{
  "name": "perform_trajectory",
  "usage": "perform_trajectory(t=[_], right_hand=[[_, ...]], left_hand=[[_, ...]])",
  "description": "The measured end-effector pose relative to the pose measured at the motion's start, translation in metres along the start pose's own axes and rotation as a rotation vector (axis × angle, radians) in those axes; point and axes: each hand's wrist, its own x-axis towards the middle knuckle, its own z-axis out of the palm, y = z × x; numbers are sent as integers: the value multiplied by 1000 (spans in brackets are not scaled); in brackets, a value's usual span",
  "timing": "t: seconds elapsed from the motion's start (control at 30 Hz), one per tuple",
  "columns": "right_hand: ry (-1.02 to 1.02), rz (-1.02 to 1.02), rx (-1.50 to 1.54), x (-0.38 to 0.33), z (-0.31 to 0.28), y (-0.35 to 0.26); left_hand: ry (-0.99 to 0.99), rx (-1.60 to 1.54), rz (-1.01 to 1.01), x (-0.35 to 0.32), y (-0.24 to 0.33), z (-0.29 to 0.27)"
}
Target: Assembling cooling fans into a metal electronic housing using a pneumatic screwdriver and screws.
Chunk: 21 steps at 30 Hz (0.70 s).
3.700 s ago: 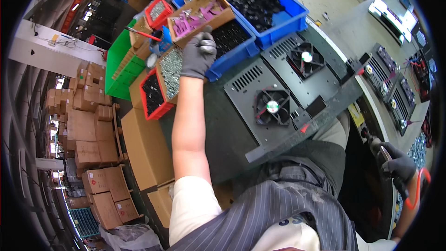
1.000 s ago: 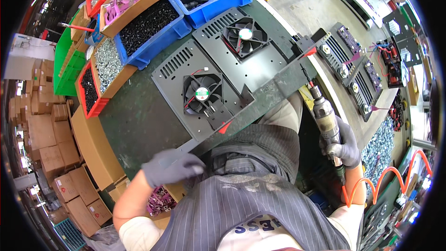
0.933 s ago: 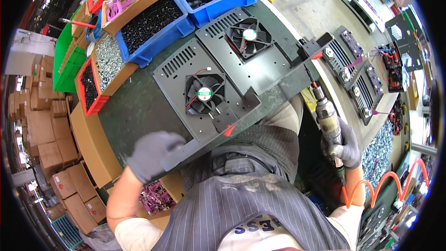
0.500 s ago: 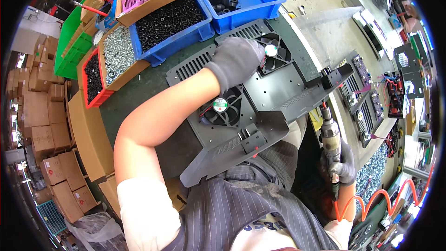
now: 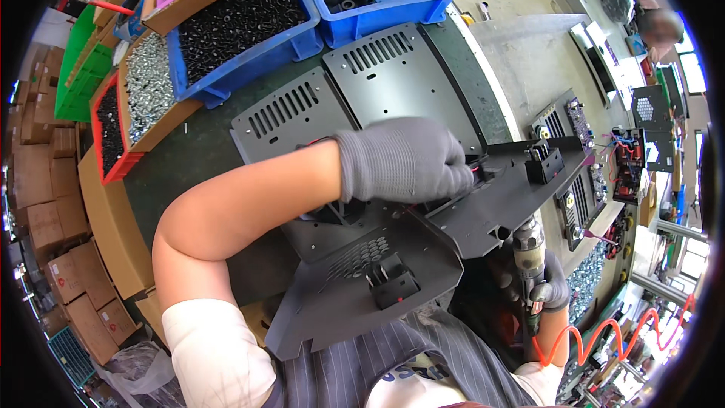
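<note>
Over there, the worker's gloved left hand (image 5: pixel 411 160) is above two slotted dark panels (image 5: pixel 400 79) side by side on the bench (image 5: pixel 172 162); its fingers curl inward, on what I can't tell. The right hand's (image 5: pixel 556 287) fingers clamp a power driver (image 5: pixel 530 260) beside the panels.

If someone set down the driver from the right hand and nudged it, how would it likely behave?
The driver would probably roll, given its rounded barrel. It may feel heavy for its size, since the casing looks metallic. The coiled orange hose at its lower end would likely tug at it.
</note>
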Motion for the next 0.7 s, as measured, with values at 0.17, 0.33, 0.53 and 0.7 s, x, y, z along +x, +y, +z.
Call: perform_trajectory(t=[0.17, 0.33, 0.53, 0.7], right_hand=[[-8, 61, -70, -4, -2, -8], [32, 96, -143, -11, -6, -19], [40, 118, -186, -12, -5, -26], [47, 102, -248, -11, -4, -28]], left_hand=[[32, -323, -26, 9, -17, 15], [34, -486, -96, 14, -6, 7], [30, -388, -51, 16, -5, 11], [53, -345, -59, 18, 2, 10]])
